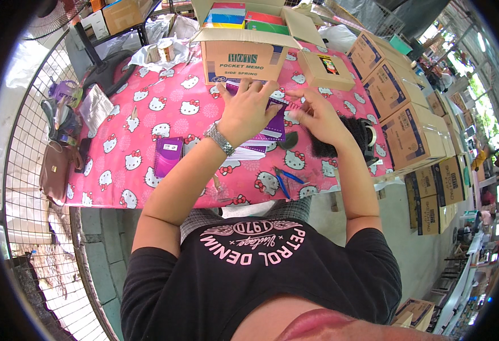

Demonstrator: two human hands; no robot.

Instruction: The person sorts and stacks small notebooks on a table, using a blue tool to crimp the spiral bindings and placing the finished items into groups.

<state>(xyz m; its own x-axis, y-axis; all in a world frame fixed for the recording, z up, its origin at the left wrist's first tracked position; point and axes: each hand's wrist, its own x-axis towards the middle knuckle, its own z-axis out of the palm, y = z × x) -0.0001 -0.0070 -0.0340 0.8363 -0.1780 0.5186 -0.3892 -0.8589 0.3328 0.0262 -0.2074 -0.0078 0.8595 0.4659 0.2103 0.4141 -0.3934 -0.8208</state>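
A small stack of purple-covered notebooks [276, 122] lies at the middle of the table, with white page edges showing on the near side. My left hand [246, 111] rests over the stack, its fingers spread, and covers much of the top notebook. Just right of that notebook's edge is my right hand [317, 116], fingers curved with the thumb and index apart; I see nothing held between them. A single purple notebook [168, 156] lies apart on the left. Blue-handled pliers [287, 181] lie spread near the front edge. Beside the stack sits a dark, rounded piece [288, 140].
An opened carton [241, 62] of colourful notebooks stands behind my hands. To its right lies a flat brown box [326, 69]. Black bristly strands [332, 139] are heaped beside a tape roll [371, 136]. Stacked cartons [400, 131] line the right; a brown bag [61, 170] is at the left.
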